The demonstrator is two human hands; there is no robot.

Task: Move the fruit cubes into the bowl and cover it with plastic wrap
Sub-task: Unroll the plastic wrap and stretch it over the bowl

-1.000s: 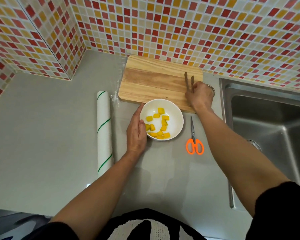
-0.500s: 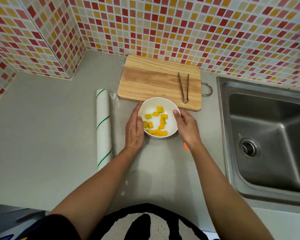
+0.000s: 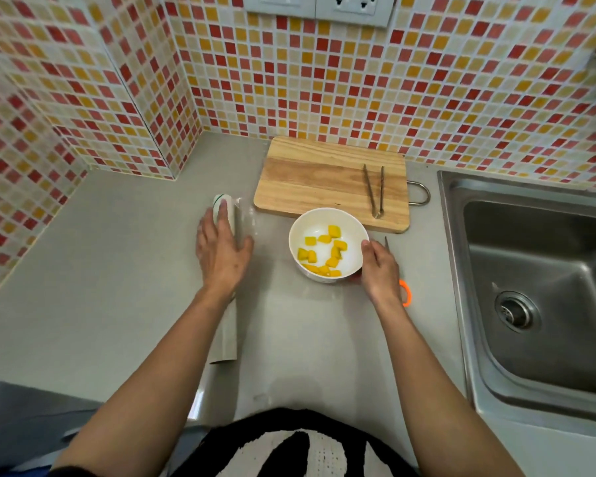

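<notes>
Fingers, left hand (image 3: 222, 256): spread flat, palm down on the plastic wrap roll (image 3: 225, 280).
Fingers, right hand (image 3: 379, 270): curled against the bowl (image 3: 327, 249) rim's right side.
Fruit cubes (image 3: 322, 254): yellow, inside the white bowl.
Bowl: on the table (image 3: 117, 270), touching the cutting board (image 3: 324, 180) toward the back wall.
Tongs (image 3: 375, 191): on the board's right end.
Scissors (image 3: 405, 290): mostly hidden behind the right hand.
Sink (image 3: 537, 287): at the table's right edge.

scissors (image 3: 405, 293) mostly hidden behind right hand (image 3: 379, 268), wall sockets (image 3: 315, 5) cropped
</notes>
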